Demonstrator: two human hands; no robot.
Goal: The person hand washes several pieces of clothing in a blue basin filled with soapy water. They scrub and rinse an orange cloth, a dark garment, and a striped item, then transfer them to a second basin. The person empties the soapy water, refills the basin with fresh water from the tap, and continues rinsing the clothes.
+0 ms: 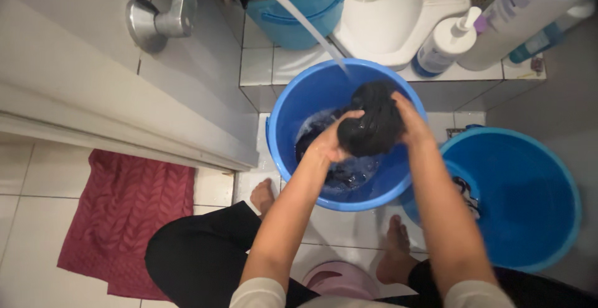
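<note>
Both the left hand (330, 141) and right hand (411, 124) clutch a wet dark cloth (372, 120) bunched between them above the blue bucket (283, 152), with a tap stream (299, 18) falling from eleven o'clock and a larger blue tub (548, 221) at four o'clock.

Teal bucket (311, 9) cut by top edge; bottle (529, 9) blurred.

Both arms are bare from the upper arm down, with short pale cream sleeves (261, 292) ending above the elbows at 6 o'clock. The left hand (330, 141) and right hand (412, 121) wear no gloves, rings or watch. Black trousers (199, 255) cover the legs at 7 o'clock, and both feet (393, 252) are bare
</note>
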